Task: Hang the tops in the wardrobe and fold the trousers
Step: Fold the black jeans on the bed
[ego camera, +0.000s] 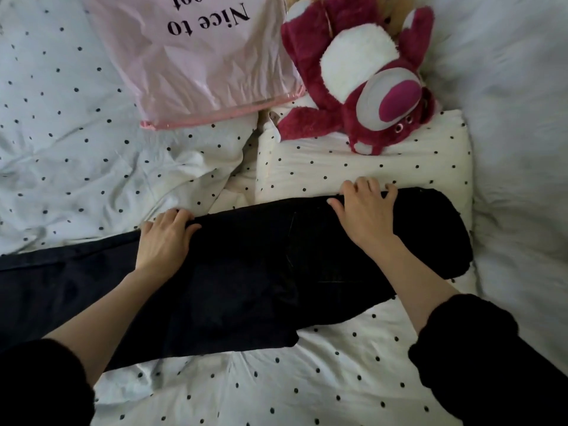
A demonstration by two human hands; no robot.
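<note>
The trousers [246, 272] lie across the bed [307, 395], running from the left edge of the view toward the right. Their right end rests on the near part of a pillow [368, 158]. The pillow lies on the bed behind the trousers, right of centre. A plush bear [362, 75] lies on the far part of the pillow, its head toward the viewer. A plastic bag [196, 63] lies on the bed left of the plush bear, just beside it, well behind the trousers. The left hand [163, 238] rests on the far edge of the trousers, left of centre. The right hand [365, 213] rests on the same edge further right, where the trousers overlap the pillow.
</note>
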